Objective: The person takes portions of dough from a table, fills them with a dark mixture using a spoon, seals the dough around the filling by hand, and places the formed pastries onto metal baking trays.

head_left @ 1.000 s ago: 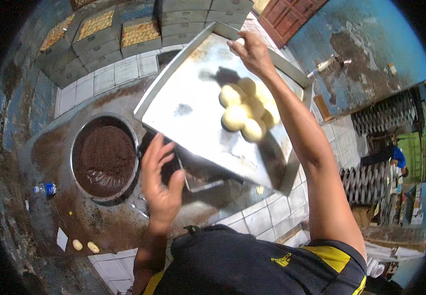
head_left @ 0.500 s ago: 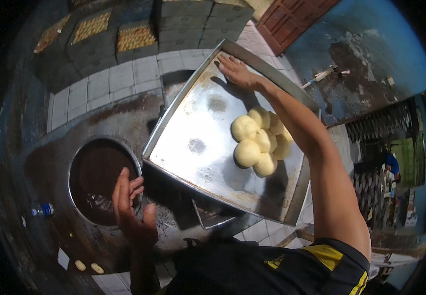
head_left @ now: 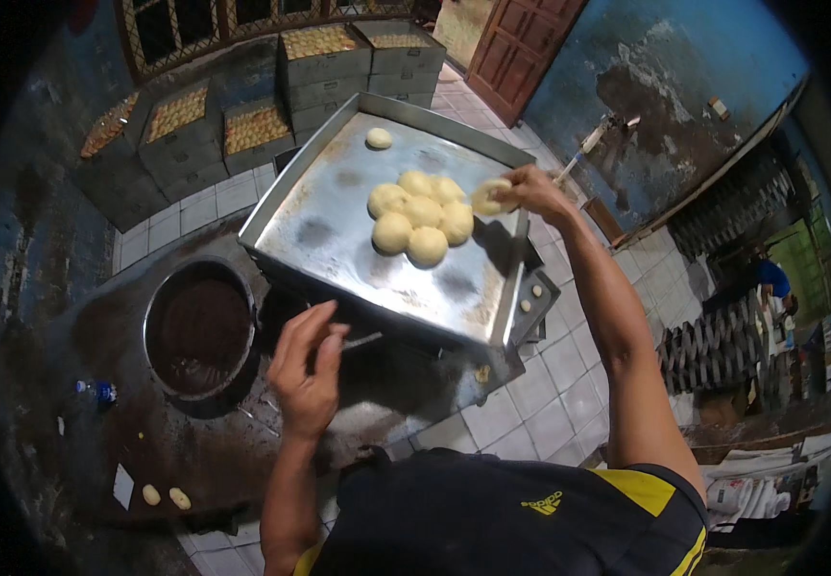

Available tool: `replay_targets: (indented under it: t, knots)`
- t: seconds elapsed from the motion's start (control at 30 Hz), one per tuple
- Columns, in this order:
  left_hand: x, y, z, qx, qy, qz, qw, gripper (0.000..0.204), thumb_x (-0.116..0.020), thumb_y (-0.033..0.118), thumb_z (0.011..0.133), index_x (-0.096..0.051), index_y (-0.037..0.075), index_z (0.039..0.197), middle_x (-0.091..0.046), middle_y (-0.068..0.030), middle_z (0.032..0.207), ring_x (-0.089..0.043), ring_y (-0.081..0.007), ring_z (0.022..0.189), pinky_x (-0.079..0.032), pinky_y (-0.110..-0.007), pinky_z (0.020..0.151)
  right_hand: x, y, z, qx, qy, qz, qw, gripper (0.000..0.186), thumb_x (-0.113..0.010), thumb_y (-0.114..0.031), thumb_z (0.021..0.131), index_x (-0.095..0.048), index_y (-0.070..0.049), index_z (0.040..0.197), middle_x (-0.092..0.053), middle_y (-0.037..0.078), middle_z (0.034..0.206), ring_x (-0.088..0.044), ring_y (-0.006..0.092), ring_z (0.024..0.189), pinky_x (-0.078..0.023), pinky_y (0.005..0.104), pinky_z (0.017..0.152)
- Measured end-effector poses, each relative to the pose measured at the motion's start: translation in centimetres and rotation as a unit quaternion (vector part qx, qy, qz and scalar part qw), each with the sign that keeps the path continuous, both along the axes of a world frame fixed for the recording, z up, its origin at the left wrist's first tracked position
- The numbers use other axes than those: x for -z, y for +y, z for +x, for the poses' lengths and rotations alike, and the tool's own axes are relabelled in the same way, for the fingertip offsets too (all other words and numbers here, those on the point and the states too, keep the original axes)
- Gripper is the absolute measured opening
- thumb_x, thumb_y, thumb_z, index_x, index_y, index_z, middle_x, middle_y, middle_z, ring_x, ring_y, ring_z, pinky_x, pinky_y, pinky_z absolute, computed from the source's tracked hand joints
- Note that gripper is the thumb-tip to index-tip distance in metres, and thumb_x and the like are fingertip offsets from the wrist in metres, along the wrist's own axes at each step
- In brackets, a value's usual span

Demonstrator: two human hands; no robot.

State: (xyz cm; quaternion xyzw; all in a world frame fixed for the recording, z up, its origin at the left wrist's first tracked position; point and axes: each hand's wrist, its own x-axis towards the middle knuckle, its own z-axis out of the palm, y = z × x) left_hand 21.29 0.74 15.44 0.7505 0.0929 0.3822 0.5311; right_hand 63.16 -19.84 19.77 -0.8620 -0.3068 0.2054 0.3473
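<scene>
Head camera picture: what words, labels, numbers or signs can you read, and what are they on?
Black shirt: a yellow logo with lettering, which I won't copy out.
Bottle: any print on its blue label is too small to read.
Metal tray: none that I can see.

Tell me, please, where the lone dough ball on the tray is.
In the head view, slightly left of centre, the lone dough ball sits near the tray's far corner, beyond the dough cluster.
</scene>
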Motion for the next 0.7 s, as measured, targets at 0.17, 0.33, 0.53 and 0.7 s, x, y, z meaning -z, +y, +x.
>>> replay_targets:
  t: [0.17, 0.33, 0.53, 0.7]
  knots:
    - [0.7, -11.7, 5.3, 0.111, -0.103, -0.237, 0.960, 0.054, -0.058, 0.004, 0.100, -0.036, -0.008, 0.148, -0.051, -0.0184, 0.144, -0.052, -0.0247, 0.134, -0.042, -0.035, 0.110, -4.7, -6.2, -16.5, -0.031, -0.279, 0.162, 0.946, 0.031, -0.076, -0.018, 0.086, -0.071, -0.003, 0.113, -0.072, 0.014, 0.097, -0.069, 0.0220, 0.082, -0.055, 0.0349, 0.075]
    - [2.1, -20.5, 5.7, 0.139, -0.044, -0.403, 0.903, 0.037, -0.046, 0.031, 0.109, -0.063, -0.001, 0.111, -0.066, -0.0040, 0.099, -0.056, -0.0081, 0.089, -0.048, -0.026, 0.081, 0.7, -10.8, -29.2, -0.035, -0.316, 0.260, 0.912, 0.028, -0.076, -0.012, 0.086, -0.070, -0.003, 0.111, -0.069, 0.013, 0.091, -0.069, 0.0283, 0.079, -0.055, 0.0360, 0.073]
    - [8.3, -22.7, 1.7, -0.054, 0.057, -0.175, 0.981, 0.049, -0.047, 0.043, 0.107, -0.057, -0.002, 0.088, -0.060, -0.0147, 0.077, -0.051, -0.0204, 0.069, -0.046, -0.040, 0.068, 10.9, -13.2, -35.6, 0.061, 0.121, 0.325, 0.936, 0.025, -0.072, -0.015, 0.094, -0.070, 0.001, 0.113, -0.071, 0.006, 0.102, -0.064, 0.0108, 0.091, -0.052, 0.0279, 0.080]
    - [9.6, -18.0, -5.9, -0.049, 0.072, -0.182, 0.979, 0.058, -0.048, 0.058, 0.103, -0.063, 0.003, 0.097, -0.061, -0.0067, 0.081, -0.053, -0.0143, 0.074, -0.047, -0.032, 0.067, 11.7, -9.5, -39.3, -0.036, 0.336, 0.367, 0.867, 0.034, -0.072, -0.011, 0.094, -0.065, 0.002, 0.125, -0.071, 0.006, 0.109, -0.065, 0.0104, 0.094, -0.052, 0.0267, 0.085]
